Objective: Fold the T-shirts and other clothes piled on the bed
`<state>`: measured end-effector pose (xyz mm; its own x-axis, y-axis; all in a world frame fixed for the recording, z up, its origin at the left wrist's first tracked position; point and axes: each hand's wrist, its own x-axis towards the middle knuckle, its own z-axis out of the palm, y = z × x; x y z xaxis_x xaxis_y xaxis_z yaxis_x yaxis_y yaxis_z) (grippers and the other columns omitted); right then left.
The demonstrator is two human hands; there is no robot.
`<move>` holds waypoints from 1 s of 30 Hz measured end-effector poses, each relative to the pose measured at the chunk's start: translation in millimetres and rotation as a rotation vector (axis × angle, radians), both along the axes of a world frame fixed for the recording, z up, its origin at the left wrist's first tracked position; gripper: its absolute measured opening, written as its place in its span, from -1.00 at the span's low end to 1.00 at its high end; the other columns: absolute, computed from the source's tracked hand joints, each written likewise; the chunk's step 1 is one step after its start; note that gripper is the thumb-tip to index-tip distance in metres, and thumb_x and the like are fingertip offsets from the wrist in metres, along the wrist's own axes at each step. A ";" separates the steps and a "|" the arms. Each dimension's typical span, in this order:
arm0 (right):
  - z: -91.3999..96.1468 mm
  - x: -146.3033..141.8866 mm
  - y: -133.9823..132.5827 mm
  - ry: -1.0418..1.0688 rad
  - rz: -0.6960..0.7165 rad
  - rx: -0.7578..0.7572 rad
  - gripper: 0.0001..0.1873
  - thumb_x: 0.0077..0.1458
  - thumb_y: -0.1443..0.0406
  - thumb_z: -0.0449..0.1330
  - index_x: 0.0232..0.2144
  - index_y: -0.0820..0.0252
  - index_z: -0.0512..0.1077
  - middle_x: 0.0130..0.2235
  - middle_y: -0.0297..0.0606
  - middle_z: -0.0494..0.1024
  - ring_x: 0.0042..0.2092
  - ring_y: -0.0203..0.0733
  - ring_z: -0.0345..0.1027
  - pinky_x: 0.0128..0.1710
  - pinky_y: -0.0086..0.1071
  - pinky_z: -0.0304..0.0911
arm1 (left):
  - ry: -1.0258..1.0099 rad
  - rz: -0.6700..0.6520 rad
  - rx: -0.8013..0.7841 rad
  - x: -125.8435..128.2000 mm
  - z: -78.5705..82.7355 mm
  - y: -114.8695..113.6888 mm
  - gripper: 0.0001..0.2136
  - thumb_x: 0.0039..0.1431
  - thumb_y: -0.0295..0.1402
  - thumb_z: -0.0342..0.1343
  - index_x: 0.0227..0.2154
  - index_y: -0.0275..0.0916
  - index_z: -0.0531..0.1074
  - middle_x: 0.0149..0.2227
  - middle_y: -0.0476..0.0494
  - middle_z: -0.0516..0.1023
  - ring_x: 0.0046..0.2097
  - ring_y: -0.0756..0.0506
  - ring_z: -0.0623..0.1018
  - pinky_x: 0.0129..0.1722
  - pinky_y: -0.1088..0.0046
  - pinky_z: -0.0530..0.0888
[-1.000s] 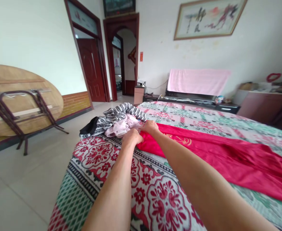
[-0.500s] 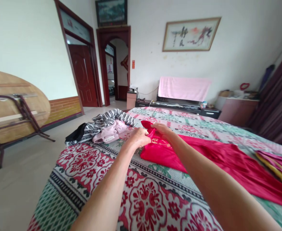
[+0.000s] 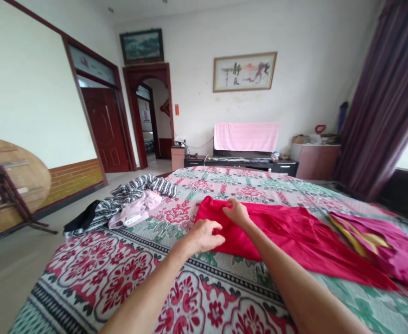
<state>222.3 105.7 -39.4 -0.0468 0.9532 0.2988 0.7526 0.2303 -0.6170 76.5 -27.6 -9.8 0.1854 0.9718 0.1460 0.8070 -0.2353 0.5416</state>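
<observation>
Red cloth (image 3: 296, 228) could rumple

At nine o'clock, clothes (image 3: 122, 206) lie heaped. At six, the left hand (image 3: 206, 235) curves half open, apparently gripping nothing. At five, the right hand (image 3: 238, 213) curls over red cloth, grip unclear; dragging could crease it. At three, a box (image 3: 299, 138) hides its contents.

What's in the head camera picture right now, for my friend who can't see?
A person's left hand and right hand are at one end of a long red cloth lying on a flowery cover. Black-and-white patterned clothing and a pale pink cloth lie to the left; a magenta and yellow cloth lies to the right.
</observation>
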 end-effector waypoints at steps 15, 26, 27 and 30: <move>6.6 -16.0 51.9 -0.174 0.022 0.097 -0.63 0.14 0.19 0.03 -0.12 0.16 0.52 -0.19 -0.15 0.60 -0.16 -0.10 0.46 -0.24 -0.41 0.25 | 0.160 0.113 0.234 -35.9 -35.6 14.8 -0.71 0.07 -0.17 0.13 -0.21 -0.17 0.57 -0.15 -0.16 0.53 -0.09 -0.12 0.51 0.00 0.38 0.39; -2.0 8.4 49.3 -0.199 0.018 0.080 -0.62 0.06 0.20 0.10 -0.09 0.18 0.51 -0.13 -0.17 0.59 -0.12 -0.08 0.45 -0.19 -0.39 0.25 | 0.088 0.231 0.206 -36.7 -35.6 21.4 -0.76 0.09 -0.28 0.09 -0.22 -0.19 0.55 -0.18 -0.14 0.54 -0.14 -0.07 0.52 -0.04 0.45 0.39; -1.6 6.8 48.4 -0.225 0.037 0.072 -0.60 0.04 0.21 0.12 -0.07 0.19 0.50 -0.13 -0.16 0.59 -0.12 -0.07 0.45 -0.18 -0.39 0.25 | 0.103 0.281 0.200 -36.6 -35.1 21.3 -0.76 0.10 -0.29 0.08 -0.20 -0.20 0.54 -0.18 -0.14 0.54 -0.15 -0.07 0.52 -0.05 0.45 0.39; -1.0 0.3 49.4 -0.279 0.082 0.059 -0.57 -0.02 0.29 0.17 -0.05 0.22 0.48 -0.16 -0.15 0.60 -0.13 -0.10 0.45 -0.18 -0.42 0.25 | 0.178 0.433 0.145 -37.3 -31.0 18.1 -0.72 0.11 -0.23 0.08 -0.17 -0.21 0.52 -0.15 -0.20 0.53 -0.10 -0.11 0.51 -0.05 0.41 0.38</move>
<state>222.7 155.1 -40.3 -0.2110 0.9242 0.3183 0.8686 0.3266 -0.3727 39.2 -9.5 -40.8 -0.1965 0.9372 0.2883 0.9246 0.0793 0.3726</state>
